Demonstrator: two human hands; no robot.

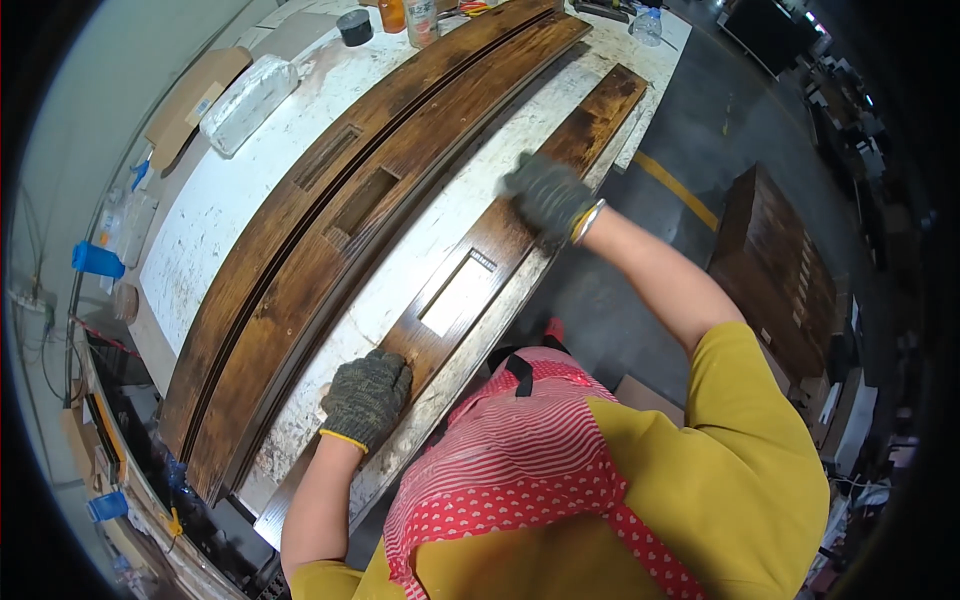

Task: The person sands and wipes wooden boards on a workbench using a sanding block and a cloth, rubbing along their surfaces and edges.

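A long brown wooden board (425, 352) with a rectangular cutout lies along the near edge of the worktable. My left hand (365, 398), in a dark knitted glove with a yellow cuff, is closed over the lower-left part of this board. Farther up, my right hand (548, 193) is on the same board beyond the cutout, in a matching glove. Its fingers look curled in, but they are blurred, and anything under them is hidden. Two longer brown boards (262, 320) lie side by side just beyond, each with a slot cut in it.
On the white, stained worktable (215, 260) stand a plastic-wrapped white block (247, 105), a dark round container (354, 27) and an amber bottle (392, 14). A clear bottle (647, 27) is at the far right corner. A large brown wooden piece (775, 270) stands on the floor to the right.
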